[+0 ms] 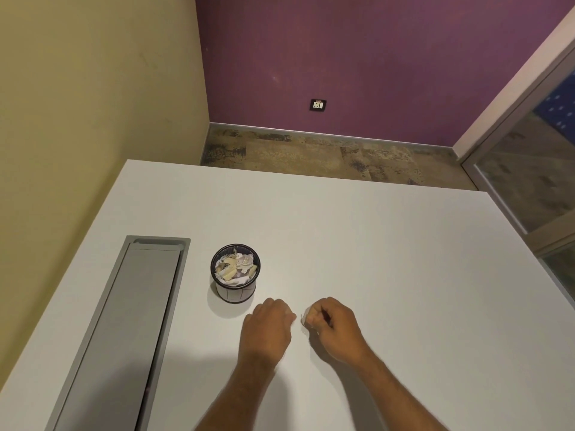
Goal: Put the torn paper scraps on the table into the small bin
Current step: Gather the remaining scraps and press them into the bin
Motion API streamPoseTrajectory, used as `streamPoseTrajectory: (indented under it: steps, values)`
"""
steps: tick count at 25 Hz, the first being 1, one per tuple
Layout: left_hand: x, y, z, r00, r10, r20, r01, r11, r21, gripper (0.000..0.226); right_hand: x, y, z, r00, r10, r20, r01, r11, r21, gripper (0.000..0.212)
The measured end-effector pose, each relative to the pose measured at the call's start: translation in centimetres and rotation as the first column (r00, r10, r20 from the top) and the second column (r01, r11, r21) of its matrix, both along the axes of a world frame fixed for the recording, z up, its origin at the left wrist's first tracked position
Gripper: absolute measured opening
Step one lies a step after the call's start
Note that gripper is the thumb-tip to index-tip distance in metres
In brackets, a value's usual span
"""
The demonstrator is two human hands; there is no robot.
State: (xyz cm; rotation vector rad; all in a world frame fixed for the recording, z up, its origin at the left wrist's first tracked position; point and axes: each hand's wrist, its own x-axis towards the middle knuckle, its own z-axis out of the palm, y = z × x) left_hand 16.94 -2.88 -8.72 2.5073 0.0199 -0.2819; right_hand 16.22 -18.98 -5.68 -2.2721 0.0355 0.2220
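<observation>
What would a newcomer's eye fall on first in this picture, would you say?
Probably the small bin on the white table, filled to its rim with torn paper scraps. Next come the two curled hands just in front of it: the left hand nearer the bin, and the right hand with a pale scrap peeking from its fingers.

Up and to the left of my curled left hand stands the small round black mesh bin, the one upright thing near my grip, its mouth heaped to the rim with torn white and tan paper scraps. Past it on the left, the long grey metal cable-tray lid lies flush in the white table, no bar to a sweep. Ahead and to the right of my closed right hand, which pinches a small white scrap, the tabletop lies bare to its edges.
</observation>
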Motion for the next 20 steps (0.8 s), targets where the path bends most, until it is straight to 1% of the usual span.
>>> streamPoseTrajectory:
  steps: [2,3,5,8,10,11,13,15,17,20]
  values:
    - [-1.2,1.1,1.1,0.995,0.040,0.091,-0.031,0.995,-0.096,0.013,0.8,0.9,1.6,0.998,-0.053,0.031,0.050,0.993,0.105,0.023]
    - [-1.7,1.8,1.9,0.985,0.071,0.155,-0.046,0.987,-0.157,0.010,1.5,1.5,2.5,0.997,-0.050,0.050,0.042,0.988,0.150,0.021]
    - [-2.3,3.4,3.5,0.948,0.174,0.267,-0.101,0.958,-0.269,0.007,2.9,3.3,4.6,0.993,0.005,0.121,-0.029,0.980,0.196,0.017]
    - [-1.9,5.5,6.1,0.878,0.304,0.370,-0.175,0.923,-0.343,0.005,5.2,6.3,6.9,0.968,0.096,0.232,-0.136,0.977,0.166,0.009]
    - [-0.8,6.8,7.5,0.845,0.343,0.410,-0.205,0.916,-0.344,0.004,6.6,8.2,7.7,0.950,0.153,0.271,-0.182,0.980,0.082,0.004]
    - [0.1,7.5,7.9,0.834,0.361,0.418,-0.227,0.913,-0.338,0.003,7.3,9.0,8.0,0.945,0.187,0.267,-0.202,0.979,0.027,0.003]
    - [2.0,8.7,8.6,0.827,0.380,0.414,-0.271,0.915,-0.298,0.004,8.5,10.4,8.4,0.941,0.266,0.209,-0.252,0.963,-0.090,0.001]
    - [3.5,9.5,8.9,0.859,0.345,0.379,-0.287,0.936,-0.202,0.008,9.3,11.3,8.7,0.927,0.351,0.134,-0.315,0.920,-0.232,0.003]
    - [4.4,9.8,9.0,0.903,0.272,0.332,-0.262,0.962,-0.075,0.009,9.6,11.8,9.1,0.918,0.385,0.096,-0.332,0.878,-0.345,0.005]
    - [5.2,9.9,8.9,0.952,0.189,0.242,-0.212,0.975,0.070,0.009,10.1,12.0,9.3,0.908,0.406,0.098,-0.339,0.854,-0.395,0.007]
